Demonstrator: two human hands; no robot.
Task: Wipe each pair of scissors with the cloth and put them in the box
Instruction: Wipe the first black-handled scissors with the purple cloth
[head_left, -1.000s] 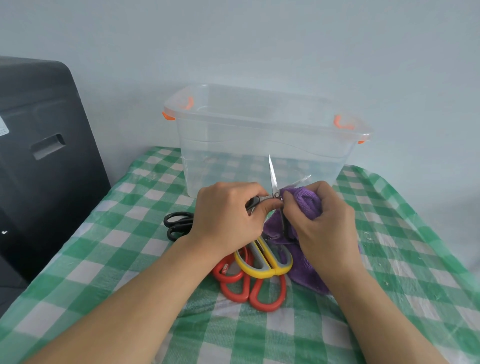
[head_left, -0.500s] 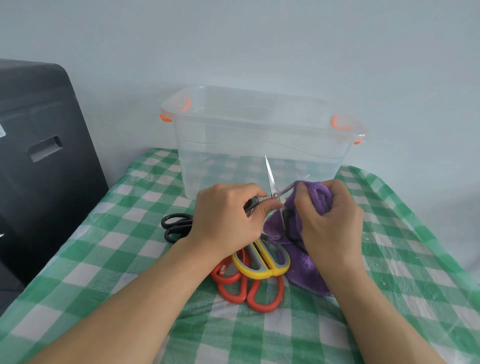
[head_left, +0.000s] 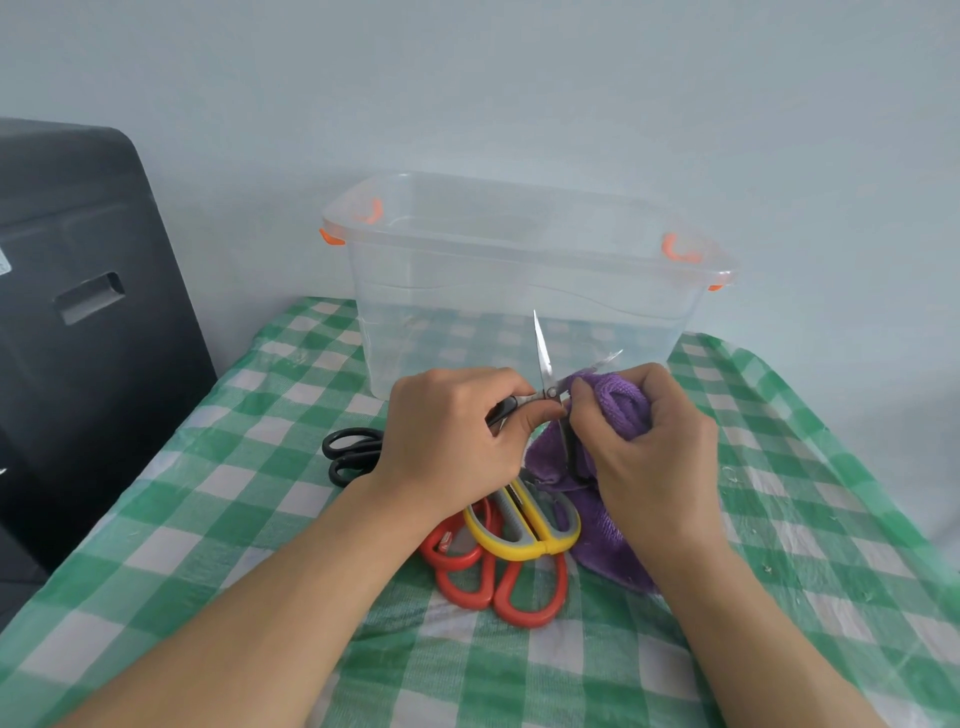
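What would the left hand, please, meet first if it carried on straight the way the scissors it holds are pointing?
Probably the near wall of the clear box: the left hand aims the small scissors at it, though depth is unclear.

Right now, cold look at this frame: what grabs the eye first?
The open pair of small scissors at centre, one blade pointing up, gripped by the left hand while the right hand wraps the purple cloth round the other blade. Below the hands, yellow-handled scissors lie over red-handled scissors on the green checked tablecloth. Behind stands a clear plastic box with orange clips.
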